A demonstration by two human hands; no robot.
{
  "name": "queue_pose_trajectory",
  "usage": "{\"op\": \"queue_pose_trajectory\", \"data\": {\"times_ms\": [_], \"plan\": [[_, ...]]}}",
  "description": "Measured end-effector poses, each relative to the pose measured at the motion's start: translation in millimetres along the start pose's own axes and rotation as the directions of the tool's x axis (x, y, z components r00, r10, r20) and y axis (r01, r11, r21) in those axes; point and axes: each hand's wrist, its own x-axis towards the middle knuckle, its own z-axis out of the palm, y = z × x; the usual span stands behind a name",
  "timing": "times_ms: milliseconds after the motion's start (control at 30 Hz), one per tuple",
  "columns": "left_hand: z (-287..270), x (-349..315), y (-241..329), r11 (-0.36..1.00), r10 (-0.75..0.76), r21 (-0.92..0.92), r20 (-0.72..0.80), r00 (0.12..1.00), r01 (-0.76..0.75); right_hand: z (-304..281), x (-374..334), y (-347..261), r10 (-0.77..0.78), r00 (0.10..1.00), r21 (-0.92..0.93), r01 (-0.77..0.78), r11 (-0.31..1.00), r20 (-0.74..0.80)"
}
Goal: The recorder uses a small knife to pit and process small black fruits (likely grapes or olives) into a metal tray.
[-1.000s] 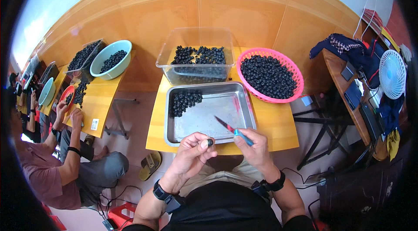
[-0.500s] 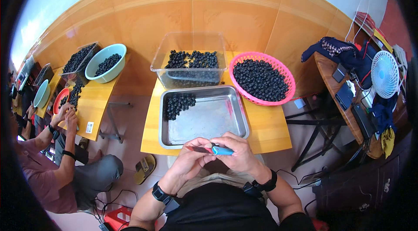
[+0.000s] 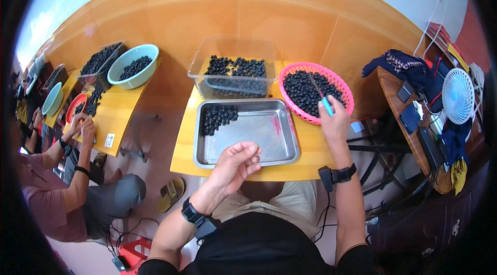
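My right hand (image 3: 335,119) grips a small knife (image 3: 327,105) by its blue handle, over the near right side of a pink basket (image 3: 350,100). The thin blade points away, above the dark round fruits (image 3: 303,88) heaped in the basket. Fingertips under the handle are partly hidden. My left hand (image 3: 237,165) hovers at the near edge of a metal tray (image 3: 248,143), palm turned up and fingers loosely half curled. Nothing shows in it. More dark fruits (image 3: 218,119) lie in the tray's far left corner.
Behind the tray stands a clear plastic bin (image 3: 233,88) holding dark fruits. At left, another person (image 3: 57,192) works at a yellow table with a teal bowl (image 3: 135,68). A wooden table (image 3: 396,104) at right carries clothes, phones and a fan (image 3: 457,93).
My hands have parted from in front of the tray. The right one has carried the knife far right over the pink basket; the left has stayed near, its fingers loosening. The view has shifted slightly.
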Motion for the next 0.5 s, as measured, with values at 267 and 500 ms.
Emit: {"op": "queue_pose_trajectory", "data": {"times_ms": [267, 500], "plan": [[-13.3, 35.7, 25.4, 0.993, 0.102, -0.043, -0.099, 0.990, -0.107, 6.6, -95.3, -78.0, 0.031, 0.829, 0.414, -0.310, 0.856, 0.558], [-18.3, 73.1, 42.9, 0.978, 0.153, -0.107, -0.197, 0.969, -0.176, 24.7, -145.1, -139.7, -0.412, 0.769, 0.736, -0.109, 0.669, 0.488]]}}
